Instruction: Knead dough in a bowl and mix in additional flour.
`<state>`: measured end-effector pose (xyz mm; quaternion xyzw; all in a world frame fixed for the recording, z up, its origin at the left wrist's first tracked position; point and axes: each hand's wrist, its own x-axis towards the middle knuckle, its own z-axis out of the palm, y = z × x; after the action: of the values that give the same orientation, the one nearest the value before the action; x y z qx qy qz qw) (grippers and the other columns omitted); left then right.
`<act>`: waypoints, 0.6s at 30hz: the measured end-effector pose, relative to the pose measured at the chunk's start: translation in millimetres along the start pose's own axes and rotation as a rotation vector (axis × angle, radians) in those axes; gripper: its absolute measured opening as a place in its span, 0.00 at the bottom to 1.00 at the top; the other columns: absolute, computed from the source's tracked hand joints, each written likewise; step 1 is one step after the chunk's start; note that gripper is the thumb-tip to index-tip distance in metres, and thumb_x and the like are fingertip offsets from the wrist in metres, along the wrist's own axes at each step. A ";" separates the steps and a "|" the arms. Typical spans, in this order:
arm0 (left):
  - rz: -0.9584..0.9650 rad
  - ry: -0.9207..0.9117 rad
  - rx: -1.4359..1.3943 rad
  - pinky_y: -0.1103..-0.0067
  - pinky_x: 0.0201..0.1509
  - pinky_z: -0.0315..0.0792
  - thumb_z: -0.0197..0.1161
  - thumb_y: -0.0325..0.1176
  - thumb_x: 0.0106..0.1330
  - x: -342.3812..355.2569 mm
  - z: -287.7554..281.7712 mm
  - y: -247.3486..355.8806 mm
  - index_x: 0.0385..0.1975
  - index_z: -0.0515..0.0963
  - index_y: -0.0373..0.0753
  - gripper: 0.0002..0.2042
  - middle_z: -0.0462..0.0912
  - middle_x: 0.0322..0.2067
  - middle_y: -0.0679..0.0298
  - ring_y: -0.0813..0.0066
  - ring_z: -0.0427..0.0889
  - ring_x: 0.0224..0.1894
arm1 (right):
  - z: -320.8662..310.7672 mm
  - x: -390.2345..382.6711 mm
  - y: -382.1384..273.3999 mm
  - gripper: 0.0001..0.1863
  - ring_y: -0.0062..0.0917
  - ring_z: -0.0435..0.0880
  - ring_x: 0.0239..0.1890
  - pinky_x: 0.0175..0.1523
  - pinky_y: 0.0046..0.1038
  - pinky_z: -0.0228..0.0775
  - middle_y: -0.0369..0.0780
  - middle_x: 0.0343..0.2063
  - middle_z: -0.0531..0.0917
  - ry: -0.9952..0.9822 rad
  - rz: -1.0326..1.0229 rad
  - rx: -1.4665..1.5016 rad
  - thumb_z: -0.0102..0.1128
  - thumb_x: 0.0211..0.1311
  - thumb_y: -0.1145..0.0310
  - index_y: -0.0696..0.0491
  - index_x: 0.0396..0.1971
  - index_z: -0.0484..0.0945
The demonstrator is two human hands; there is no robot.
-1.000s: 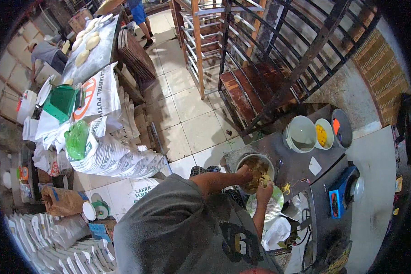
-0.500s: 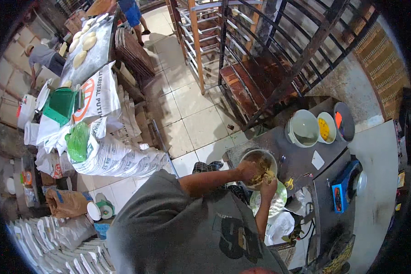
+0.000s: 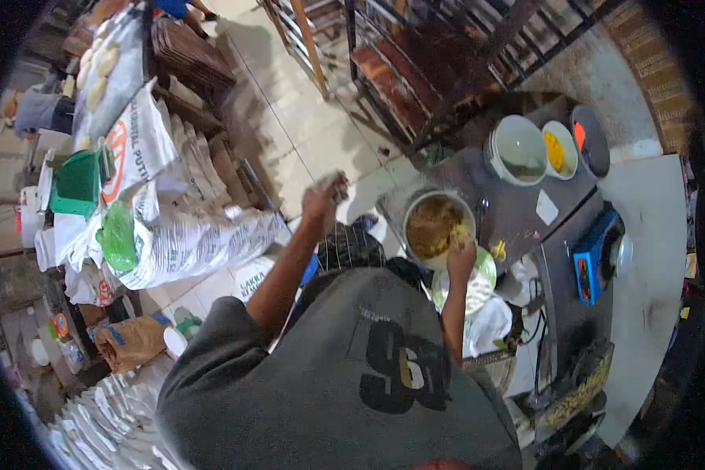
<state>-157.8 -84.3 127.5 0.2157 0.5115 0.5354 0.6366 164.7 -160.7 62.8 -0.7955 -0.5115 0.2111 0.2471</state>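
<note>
Dipping into the metal bowl (image 3: 437, 227), the right hand (image 3: 460, 252) pinches yellow filling; the left hand (image 3: 325, 197), raised with fingers bunched, may drip onto the floor (image 3: 321, 133).

round metal bowl (image 3: 437, 227) of yellow-brown crumbly mix, upright on the grey table near its front edge.

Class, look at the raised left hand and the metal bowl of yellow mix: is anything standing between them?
Nothing visible does. The left hand is lifted in the air to the left of the bowl, with only floor tiles and the table edge below the gap. The right hand already rests at the bowl's near rim.
</note>
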 end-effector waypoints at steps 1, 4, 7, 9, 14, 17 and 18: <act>-0.017 -0.003 -0.090 0.83 0.32 0.66 0.52 0.37 0.61 4.1 -4.3 6.4 0.36 0.72 0.35 0.12 0.74 0.28 0.65 0.79 0.71 0.27 | 0.6 0.4 -0.9 0.16 0.42 0.71 0.43 0.49 0.35 0.62 0.50 0.39 0.74 -0.035 0.004 0.004 0.53 0.52 0.65 0.59 0.38 0.71; 0.005 -0.044 -0.239 0.84 0.32 0.66 0.51 0.40 0.62 9.8 -6.5 24.1 0.36 0.70 0.35 0.14 0.73 0.29 0.65 0.81 0.71 0.28 | 5.0 3.3 -4.8 0.16 0.42 0.71 0.43 0.50 0.35 0.61 0.50 0.38 0.74 -0.053 0.007 0.118 0.55 0.51 0.65 0.60 0.38 0.71; 0.009 -0.073 -0.297 0.84 0.30 0.66 0.51 0.42 0.61 10.2 -0.2 36.6 0.36 0.71 0.34 0.15 0.72 0.28 0.65 0.80 0.69 0.26 | 8.7 6.1 -7.2 0.17 0.42 0.71 0.43 0.50 0.35 0.61 0.50 0.39 0.74 -0.035 -0.038 0.016 0.55 0.50 0.66 0.60 0.39 0.71; -0.006 -0.036 -0.275 0.84 0.30 0.66 0.51 0.41 0.61 13.4 4.5 40.9 0.36 0.71 0.33 0.15 0.72 0.28 0.65 0.79 0.69 0.26 | 9.1 9.8 -8.2 0.19 0.43 0.71 0.44 0.50 0.35 0.61 0.50 0.39 0.74 -0.016 -0.065 0.049 0.55 0.49 0.66 0.61 0.40 0.70; 0.014 0.035 -0.203 0.83 0.26 0.65 0.52 0.41 0.61 35.2 -1.4 24.2 0.28 0.71 0.35 0.13 0.71 0.22 0.66 0.80 0.68 0.22 | 4.9 16.1 -14.8 0.18 0.42 0.71 0.44 0.50 0.34 0.62 0.50 0.39 0.74 -0.028 0.021 0.004 0.55 0.50 0.66 0.61 0.39 0.71; -0.056 0.241 -0.354 0.81 0.22 0.65 0.55 0.40 0.59 64.7 -29.7 -2.9 0.25 0.70 0.36 0.12 0.71 0.20 0.64 0.75 0.69 0.19 | 2.0 14.0 -22.0 0.16 0.40 0.74 0.39 0.46 0.32 0.65 0.48 0.37 0.76 -0.046 0.050 0.188 0.55 0.50 0.66 0.60 0.36 0.73; 0.000 0.112 -0.515 0.79 0.25 0.68 0.56 0.38 0.58 71.4 -46.7 -15.5 0.27 0.71 0.37 0.10 0.73 0.23 0.61 0.71 0.71 0.22 | 1.2 13.8 -23.4 0.14 0.40 0.75 0.37 0.44 0.30 0.66 0.48 0.35 0.77 0.003 -0.044 0.124 0.55 0.49 0.68 0.60 0.35 0.74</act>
<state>-198.7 -37.8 66.9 0.0164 0.3927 0.6591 0.6412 152.7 -139.6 74.9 -0.7676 -0.5145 0.2358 0.3009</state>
